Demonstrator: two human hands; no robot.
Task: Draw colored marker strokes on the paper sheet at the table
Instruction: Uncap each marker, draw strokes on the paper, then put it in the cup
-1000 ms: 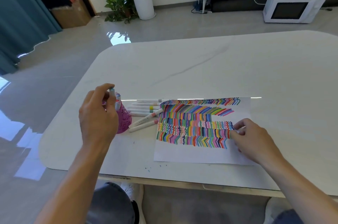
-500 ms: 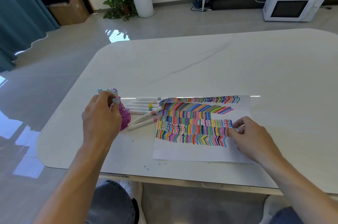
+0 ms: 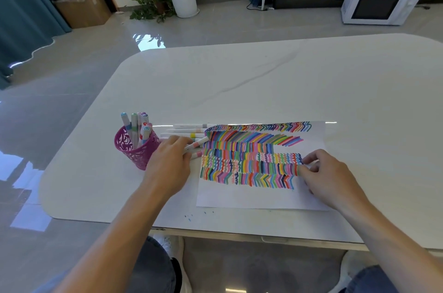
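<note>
White and faintly veined, the table fills the middle of the frame above a glossy grey floor. Left of centre, a magenta cut-out pen cup is stood upright with several capped markers in it. Just right of the cup, the left hand is laid palm down, its fingers curled onto loose markers lined up on the tabletop; whether one is gripped cannot be told. Further right, the paper sheet is spread flat, covered with rows of coloured strokes. At its right edge, the right hand is pressed on the sheet, fingers bent; a marker between them cannot be made out.
</note>
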